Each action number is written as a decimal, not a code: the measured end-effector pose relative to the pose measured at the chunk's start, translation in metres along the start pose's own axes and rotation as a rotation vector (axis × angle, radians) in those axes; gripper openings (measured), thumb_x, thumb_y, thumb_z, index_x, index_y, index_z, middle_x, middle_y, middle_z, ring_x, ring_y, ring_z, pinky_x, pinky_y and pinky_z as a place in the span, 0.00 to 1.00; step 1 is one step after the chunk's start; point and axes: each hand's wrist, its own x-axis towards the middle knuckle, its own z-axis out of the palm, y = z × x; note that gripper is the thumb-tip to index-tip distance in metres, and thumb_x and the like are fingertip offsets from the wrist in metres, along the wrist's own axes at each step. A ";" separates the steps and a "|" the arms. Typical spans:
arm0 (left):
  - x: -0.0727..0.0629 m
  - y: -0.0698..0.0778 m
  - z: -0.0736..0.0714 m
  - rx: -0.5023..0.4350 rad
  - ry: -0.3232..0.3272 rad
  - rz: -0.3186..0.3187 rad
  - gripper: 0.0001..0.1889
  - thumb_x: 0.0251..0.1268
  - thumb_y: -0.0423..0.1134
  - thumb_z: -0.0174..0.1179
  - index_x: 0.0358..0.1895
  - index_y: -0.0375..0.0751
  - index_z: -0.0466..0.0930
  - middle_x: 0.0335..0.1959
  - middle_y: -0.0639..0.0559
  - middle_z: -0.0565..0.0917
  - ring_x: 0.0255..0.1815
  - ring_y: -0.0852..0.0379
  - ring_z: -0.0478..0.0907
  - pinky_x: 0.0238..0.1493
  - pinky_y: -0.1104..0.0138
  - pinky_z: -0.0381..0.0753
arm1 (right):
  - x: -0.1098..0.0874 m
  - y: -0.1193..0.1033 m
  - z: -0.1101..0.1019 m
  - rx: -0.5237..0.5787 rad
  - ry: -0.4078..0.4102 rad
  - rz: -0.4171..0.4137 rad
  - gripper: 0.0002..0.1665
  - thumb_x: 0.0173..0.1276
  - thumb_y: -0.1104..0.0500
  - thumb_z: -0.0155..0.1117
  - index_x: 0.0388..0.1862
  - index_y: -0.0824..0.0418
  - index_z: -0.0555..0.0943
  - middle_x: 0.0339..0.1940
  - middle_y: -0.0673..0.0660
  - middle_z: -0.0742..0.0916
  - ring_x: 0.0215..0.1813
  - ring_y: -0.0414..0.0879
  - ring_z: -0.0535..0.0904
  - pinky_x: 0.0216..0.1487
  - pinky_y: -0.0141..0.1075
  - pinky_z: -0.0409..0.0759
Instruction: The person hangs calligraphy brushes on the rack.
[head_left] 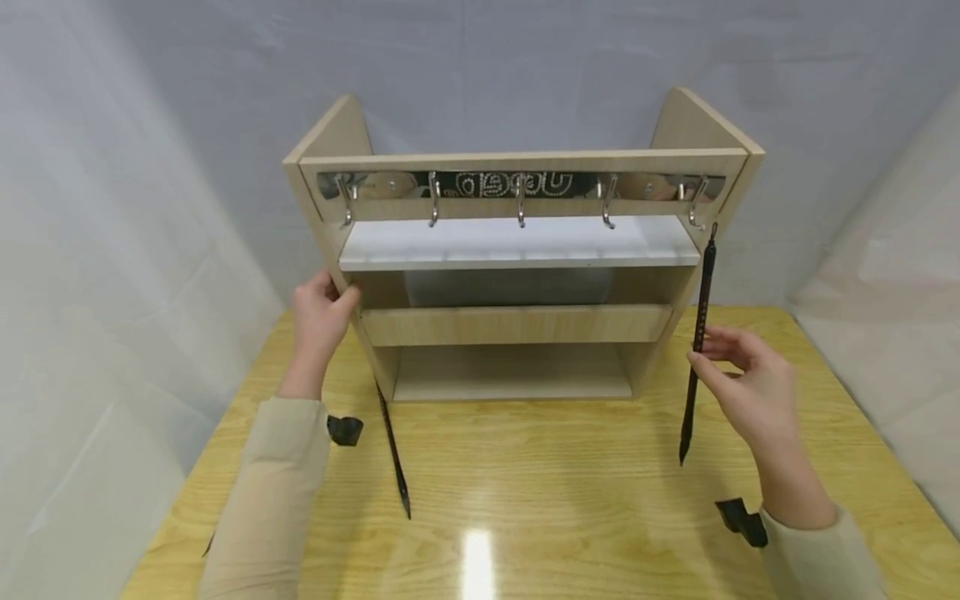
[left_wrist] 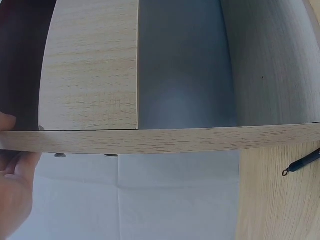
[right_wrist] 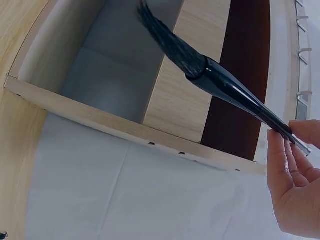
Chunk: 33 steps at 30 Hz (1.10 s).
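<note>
In the head view, my right hand (head_left: 750, 383) pinches a black ink brush (head_left: 703, 308) by the middle of its handle. The brush hangs nearly upright, bristles down, its top loop just below the rightmost hook (head_left: 699, 204) of a metal hook rail. Dark, tapered bristles show large in the right wrist view, where the brush (right_wrist: 230, 87) crosses in front of the wooden shelf unit (right_wrist: 125, 122). My left hand (head_left: 318, 321) grips the left side panel of that unit, thumb inside; in the left wrist view the panel edge (left_wrist: 165, 141) passes between thumb and fingers.
A second black brush (head_left: 392, 442) lies on the wooden table (head_left: 525, 475) by the unit's front left corner. Two small black wavy pieces lie near my forearms, one left (head_left: 346, 431), one right (head_left: 742, 522). Pale curtains (head_left: 510, 67) hang behind and at both sides.
</note>
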 end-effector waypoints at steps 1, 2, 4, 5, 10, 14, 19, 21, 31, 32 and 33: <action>0.000 0.000 0.000 -0.001 -0.001 0.002 0.10 0.55 0.30 0.54 0.37 0.25 0.77 0.33 0.35 0.80 0.27 0.63 0.74 0.25 0.78 0.72 | 0.000 0.000 0.000 0.001 0.001 -0.003 0.18 0.53 0.68 0.64 0.44 0.70 0.76 0.28 0.36 0.76 0.32 0.23 0.72 0.29 0.16 0.71; 0.000 0.000 0.000 0.000 -0.001 0.005 0.10 0.55 0.30 0.54 0.37 0.25 0.77 0.33 0.35 0.80 0.27 0.63 0.74 0.24 0.78 0.72 | 0.000 -0.001 0.000 0.003 0.003 -0.005 0.18 0.53 0.68 0.64 0.44 0.70 0.76 0.28 0.36 0.76 0.32 0.24 0.72 0.29 0.16 0.71; 0.000 0.001 -0.001 0.002 -0.001 0.007 0.10 0.55 0.30 0.54 0.37 0.25 0.77 0.32 0.36 0.81 0.26 0.63 0.74 0.24 0.78 0.71 | 0.000 -0.002 0.001 0.006 0.001 -0.010 0.18 0.52 0.69 0.64 0.44 0.69 0.76 0.28 0.37 0.76 0.32 0.24 0.72 0.29 0.16 0.71; 0.000 0.001 -0.001 0.004 -0.002 0.006 0.10 0.55 0.30 0.54 0.36 0.25 0.77 0.32 0.36 0.81 0.26 0.63 0.74 0.24 0.78 0.71 | 0.000 -0.003 0.001 0.008 0.000 -0.013 0.18 0.52 0.69 0.64 0.44 0.69 0.76 0.29 0.37 0.76 0.32 0.24 0.72 0.29 0.16 0.71; 0.000 0.003 -0.001 0.025 -0.004 -0.011 0.10 0.56 0.31 0.53 0.36 0.25 0.76 0.32 0.36 0.80 0.27 0.60 0.74 0.24 0.78 0.71 | 0.000 -0.003 0.002 0.021 -0.011 -0.024 0.18 0.53 0.69 0.64 0.44 0.69 0.76 0.29 0.38 0.77 0.33 0.25 0.73 0.29 0.17 0.72; 0.000 0.004 0.000 0.024 -0.015 -0.023 0.10 0.57 0.31 0.53 0.37 0.25 0.76 0.34 0.36 0.80 0.31 0.54 0.76 0.27 0.77 0.73 | 0.000 -0.003 0.003 0.019 -0.010 -0.028 0.18 0.52 0.69 0.64 0.44 0.69 0.76 0.29 0.38 0.77 0.32 0.25 0.73 0.29 0.16 0.72; 0.000 0.003 0.000 0.020 -0.014 -0.008 0.10 0.57 0.31 0.53 0.37 0.25 0.77 0.33 0.36 0.80 0.30 0.55 0.76 0.27 0.78 0.73 | 0.001 -0.003 0.003 0.012 -0.008 -0.027 0.17 0.52 0.69 0.64 0.43 0.69 0.77 0.29 0.37 0.77 0.32 0.25 0.72 0.29 0.16 0.71; 0.000 0.002 0.000 0.015 -0.010 0.001 0.10 0.56 0.31 0.53 0.37 0.26 0.77 0.33 0.36 0.81 0.29 0.58 0.75 0.26 0.78 0.73 | 0.001 -0.003 0.003 0.014 -0.007 -0.025 0.17 0.53 0.69 0.64 0.43 0.69 0.77 0.28 0.37 0.76 0.32 0.25 0.72 0.29 0.16 0.71; 0.000 0.000 -0.001 0.003 -0.003 -0.005 0.10 0.56 0.30 0.53 0.38 0.26 0.77 0.33 0.36 0.81 0.28 0.60 0.75 0.27 0.77 0.74 | 0.003 -0.003 0.004 0.012 -0.007 -0.023 0.17 0.52 0.68 0.65 0.43 0.69 0.77 0.28 0.37 0.77 0.32 0.25 0.72 0.28 0.17 0.71; 0.000 0.000 -0.001 0.005 -0.005 -0.004 0.10 0.56 0.31 0.53 0.38 0.26 0.77 0.33 0.36 0.81 0.28 0.60 0.75 0.26 0.77 0.73 | 0.003 -0.002 0.004 0.009 -0.008 -0.025 0.17 0.52 0.68 0.65 0.43 0.69 0.77 0.28 0.37 0.77 0.32 0.25 0.72 0.28 0.16 0.71; 0.000 0.000 -0.001 0.006 -0.006 -0.005 0.10 0.56 0.31 0.53 0.38 0.26 0.77 0.33 0.36 0.81 0.28 0.60 0.75 0.26 0.77 0.73 | 0.003 -0.002 0.005 0.008 -0.010 -0.026 0.17 0.53 0.68 0.65 0.43 0.69 0.77 0.28 0.37 0.77 0.32 0.25 0.72 0.28 0.16 0.71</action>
